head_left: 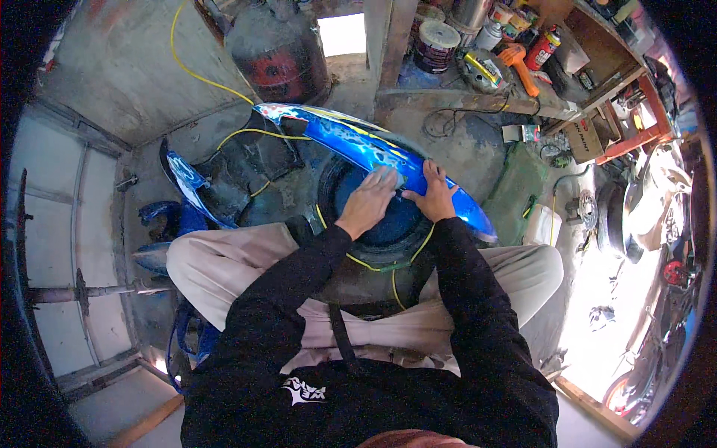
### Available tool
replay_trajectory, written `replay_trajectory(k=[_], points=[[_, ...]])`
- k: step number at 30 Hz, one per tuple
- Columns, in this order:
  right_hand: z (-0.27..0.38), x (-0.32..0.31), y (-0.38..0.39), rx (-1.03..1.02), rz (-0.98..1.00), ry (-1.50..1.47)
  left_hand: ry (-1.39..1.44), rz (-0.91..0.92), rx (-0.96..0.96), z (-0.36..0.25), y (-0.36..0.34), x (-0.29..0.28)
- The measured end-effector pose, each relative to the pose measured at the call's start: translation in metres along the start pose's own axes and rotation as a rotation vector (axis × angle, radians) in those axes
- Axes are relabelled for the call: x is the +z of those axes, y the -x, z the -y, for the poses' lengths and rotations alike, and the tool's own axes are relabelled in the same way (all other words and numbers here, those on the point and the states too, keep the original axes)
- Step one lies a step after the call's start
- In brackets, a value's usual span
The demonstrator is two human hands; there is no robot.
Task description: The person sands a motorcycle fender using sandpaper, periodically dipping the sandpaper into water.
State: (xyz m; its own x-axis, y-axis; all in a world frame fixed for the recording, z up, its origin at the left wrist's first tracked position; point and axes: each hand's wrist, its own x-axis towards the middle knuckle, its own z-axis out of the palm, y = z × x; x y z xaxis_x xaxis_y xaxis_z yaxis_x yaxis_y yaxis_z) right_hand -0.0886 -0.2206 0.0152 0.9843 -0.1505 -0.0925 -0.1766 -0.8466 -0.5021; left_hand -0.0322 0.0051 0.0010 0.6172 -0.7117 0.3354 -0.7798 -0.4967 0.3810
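A long, curved, glossy blue body panel (366, 149) with yellow stripes and pale, worn patches lies slantwise in front of me. It rests over a black tyre (328, 187). My left hand (371, 198) presses its fingers, held together, against the panel's middle. A small greenish piece (402, 181) peeks out at the fingertips; most of it is hidden, so its kind is unclear. Farther right, my right hand (435, 193) grips the panel, with fingers over the far edge and thumb on the near face.
A yellow hose (213, 81) runs along the floor and around the tyre. Another blue-and-white panel (187, 179) lies at left. A rusty tank (276, 56) stands behind. Cans, a spray can (543, 48) and an orange tool (519, 67) crowd the wooden shelf (478, 103).
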Motion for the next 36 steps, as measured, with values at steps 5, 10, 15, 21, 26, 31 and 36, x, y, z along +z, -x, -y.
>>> replay_trajectory(k=[5, 10, 15, 21, 26, 31, 36], points=[[-0.002, 0.003, 0.001, 0.019, -0.011, 0.006, 0.049, -0.32, -0.379, 0.015, -0.009, -0.008], [0.001, 0.0, -0.001, 0.029, 0.016, 0.011, -0.042, -0.158, -0.268, 0.007, -0.012, -0.006], [0.0, 0.001, 0.0, 0.022, 0.0, -0.007, -0.028, -0.153, 0.001, -0.002, -0.007, -0.006], [-0.002, 0.002, 0.0, 0.018, 0.003, -0.02, -0.028, -0.224, -0.463, 0.018, -0.017, -0.012], [-0.002, 0.001, 0.0, 0.023, 0.006, -0.015, -0.039, -0.135, -0.157, 0.016, -0.012, -0.001], [-0.004, 0.001, 0.002, -0.002, -0.012, -0.043, -0.042, -0.203, -0.476, 0.038, -0.007, -0.008], [-0.002, 0.001, 0.0, 0.006, 0.002, -0.018, -0.097, -0.103, -0.302, 0.029, 0.001, -0.015]])
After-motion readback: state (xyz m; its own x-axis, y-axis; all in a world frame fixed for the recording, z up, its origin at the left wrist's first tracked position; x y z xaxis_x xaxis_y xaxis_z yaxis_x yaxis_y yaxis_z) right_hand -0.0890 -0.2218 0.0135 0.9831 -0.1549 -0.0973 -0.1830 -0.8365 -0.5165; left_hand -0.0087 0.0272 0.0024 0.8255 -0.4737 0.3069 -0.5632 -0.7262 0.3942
